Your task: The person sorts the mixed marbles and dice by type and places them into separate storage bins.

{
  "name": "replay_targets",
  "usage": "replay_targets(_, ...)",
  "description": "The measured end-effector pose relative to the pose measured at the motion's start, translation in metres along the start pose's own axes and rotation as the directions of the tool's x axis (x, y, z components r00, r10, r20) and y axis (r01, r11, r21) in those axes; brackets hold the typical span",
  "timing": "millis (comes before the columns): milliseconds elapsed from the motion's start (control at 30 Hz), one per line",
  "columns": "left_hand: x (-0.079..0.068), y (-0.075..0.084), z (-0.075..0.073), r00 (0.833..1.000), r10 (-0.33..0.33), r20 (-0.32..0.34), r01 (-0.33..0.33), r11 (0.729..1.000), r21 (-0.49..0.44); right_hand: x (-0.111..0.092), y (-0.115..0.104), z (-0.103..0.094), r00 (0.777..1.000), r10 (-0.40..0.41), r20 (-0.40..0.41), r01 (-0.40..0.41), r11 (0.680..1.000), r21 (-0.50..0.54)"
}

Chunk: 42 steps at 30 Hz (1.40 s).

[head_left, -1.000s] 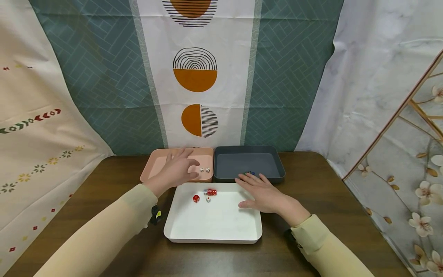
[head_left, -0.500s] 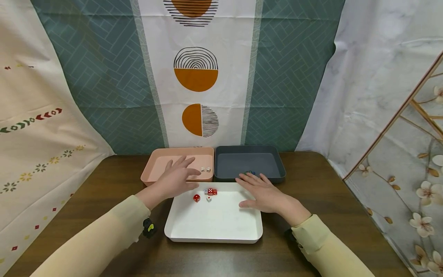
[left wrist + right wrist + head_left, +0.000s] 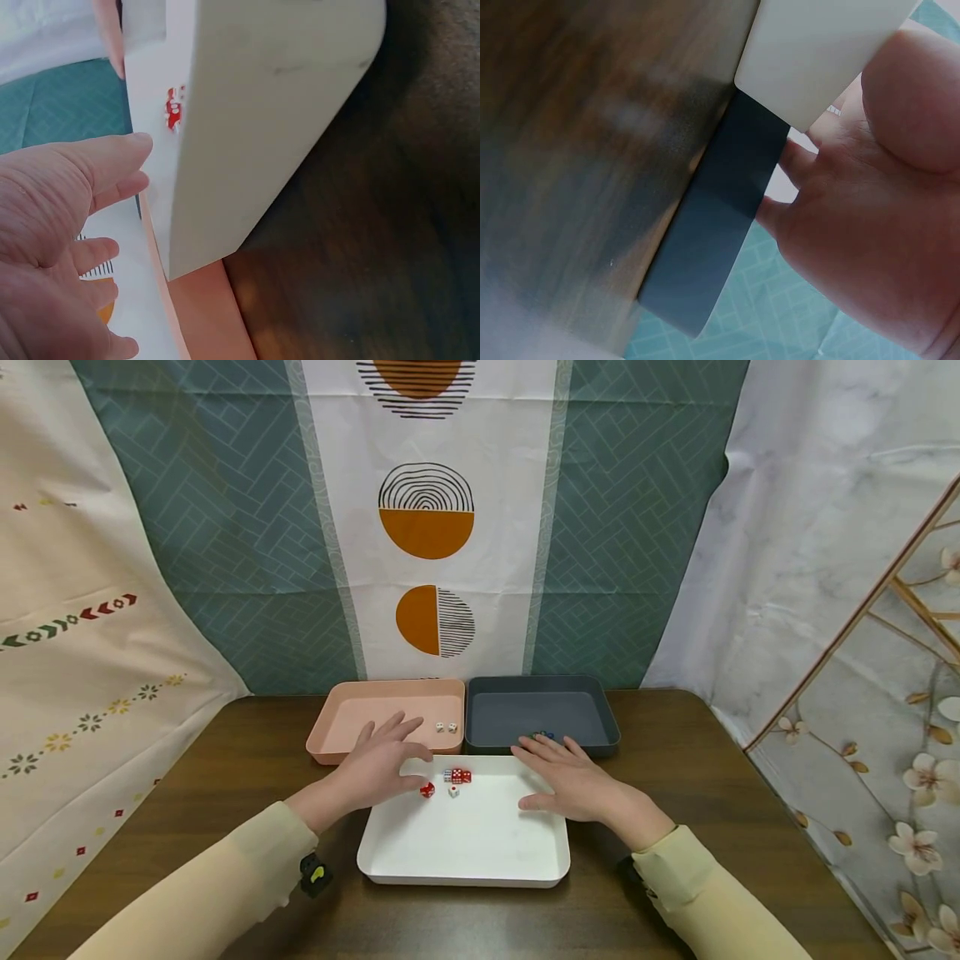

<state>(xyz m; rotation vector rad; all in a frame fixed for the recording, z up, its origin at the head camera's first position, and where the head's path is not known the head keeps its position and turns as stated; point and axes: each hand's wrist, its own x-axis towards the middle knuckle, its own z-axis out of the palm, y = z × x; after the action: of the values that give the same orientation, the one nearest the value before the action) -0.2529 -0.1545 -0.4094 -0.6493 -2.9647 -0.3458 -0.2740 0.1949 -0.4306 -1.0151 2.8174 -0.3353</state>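
Note:
My left hand (image 3: pixel 375 768) hovers over the left back corner of the white tray (image 3: pixel 465 847), fingers spread and holding nothing. Beside its thumb lies a red die (image 3: pixel 427 790); a white die (image 3: pixel 453 791) sits just to the right. Behind them a small group of dice (image 3: pixel 457 776) stands close together, mostly red. In the left wrist view, red dice (image 3: pixel 174 112) show beyond the thumb tip. My right hand (image 3: pixel 566 781) is held palm down over the white tray's right back corner, fingers extended towards the dark tray (image 3: pixel 483 697), with nothing in its grasp.
A pink tray (image 3: pixel 337 710) stands behind on the left, with two white dice (image 3: pixel 446 727) in it. Small blue and green pieces (image 3: pixel 545 734) lie in the dark tray, partly behind the right fingertips. Fabric (image 3: pixel 615 527) hangs along the table's back edge.
My left hand has drawn back from over the pink tray towards me, down to the white tray beside the red die. The right hand has stayed in place.

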Motion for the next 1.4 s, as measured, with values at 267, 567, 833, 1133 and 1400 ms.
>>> replay_targets(267, -0.003, -0.001, 0.009, 0.999, -0.001, 0.035, 0.0, 1.0, 0.021, 0.0, 0.0, 0.001, 1.0, 0.0, 0.005, 0.0, 1.0, 0.012)
replay_targets(567, -0.005, 0.0, 0.015, 0.998, 0.002, 0.056, -0.004, 0.999, 0.036, 0.0, 0.0, 0.002, 1.0, 0.001, 0.006, -0.001, 1.0, 0.008)
replay_targets(833, -0.006, 0.0, 0.018, 0.999, 0.014, 0.051, -0.016, 0.999, 0.037, -0.001, 0.0, 0.002, 1.0, 0.005, 0.007, -0.005, 1.0, 0.011)
replay_targets(1133, -0.005, -0.001, 0.023, 0.998, 0.016, 0.057, -0.018, 0.999, 0.043, -0.001, -0.001, 0.001, 1.0, 0.008, 0.007, -0.008, 1.0, 0.014)
replay_targets(1400, -0.002, -0.002, 0.021, 0.998, 0.015, 0.062, -0.018, 0.998, 0.054, 0.001, 0.0, 0.0, 1.0, 0.008, 0.004, -0.008, 1.0, 0.003)
